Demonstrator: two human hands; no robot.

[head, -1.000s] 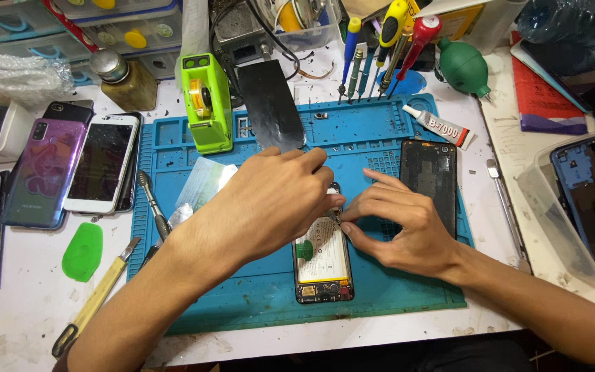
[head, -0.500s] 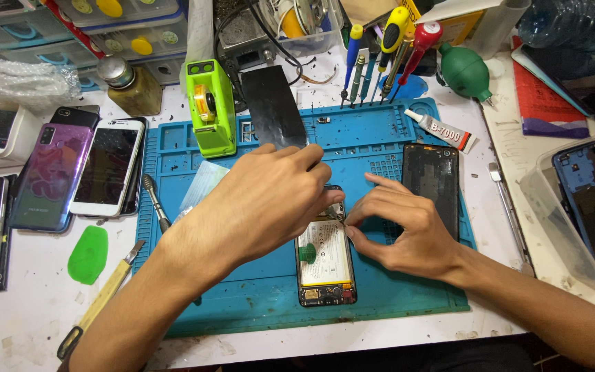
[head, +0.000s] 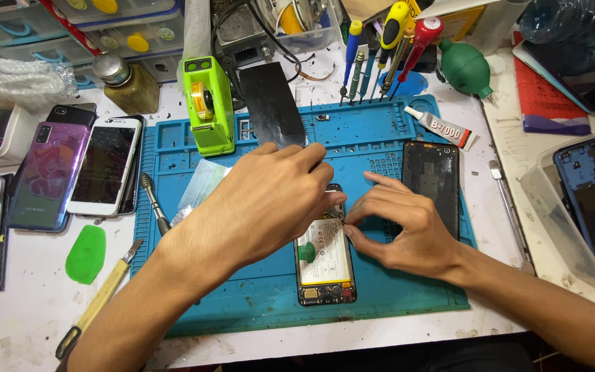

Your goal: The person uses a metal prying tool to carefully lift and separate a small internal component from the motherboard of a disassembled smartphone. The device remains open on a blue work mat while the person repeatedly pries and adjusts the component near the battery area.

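An opened phone [head: 324, 262] lies flat, back up, near the front edge of the blue mat [head: 256, 303], its pale battery exposed, upper end hidden.

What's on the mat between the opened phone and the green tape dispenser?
In the head view, the left hand covers most of that stretch; beside it lies a clear plastic film on the blue mat.

Both hands — left hand [head: 270, 200], right hand [head: 401, 224] — pinch at the opened phone [head: 324, 258] lying on the blue mat [head: 242, 296].
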